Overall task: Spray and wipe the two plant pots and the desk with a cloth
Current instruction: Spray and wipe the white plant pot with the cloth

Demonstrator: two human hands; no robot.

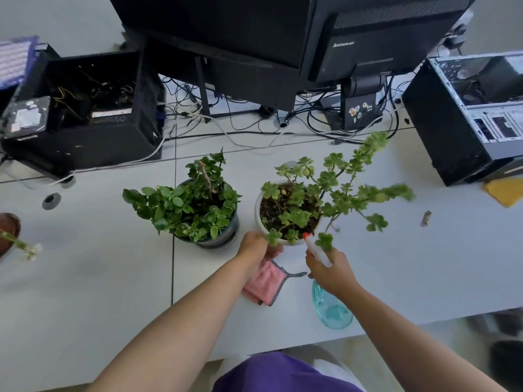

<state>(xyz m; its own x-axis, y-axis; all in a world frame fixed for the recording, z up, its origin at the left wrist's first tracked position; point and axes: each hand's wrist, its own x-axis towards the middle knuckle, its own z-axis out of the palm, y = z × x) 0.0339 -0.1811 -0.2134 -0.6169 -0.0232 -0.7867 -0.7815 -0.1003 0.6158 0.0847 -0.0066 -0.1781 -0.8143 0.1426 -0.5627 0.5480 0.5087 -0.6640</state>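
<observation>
Left hand (256, 246), frame centre: fingers curled on near rim of white pot (285, 242). Right hand (329, 271) gripping spray bottle (329, 305), nozzle beside pot. Pink cloth (264, 284) on desk (99, 278) under left wrist. Dark pot (223, 236) just left.

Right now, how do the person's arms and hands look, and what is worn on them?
Both forearms are bare as far as the picture shows, with no sleeves in view. The left hand and the right hand wear no gloves, and no rings, watch or bracelet can be seen. A purple garment shows at the bottom edge.
</observation>
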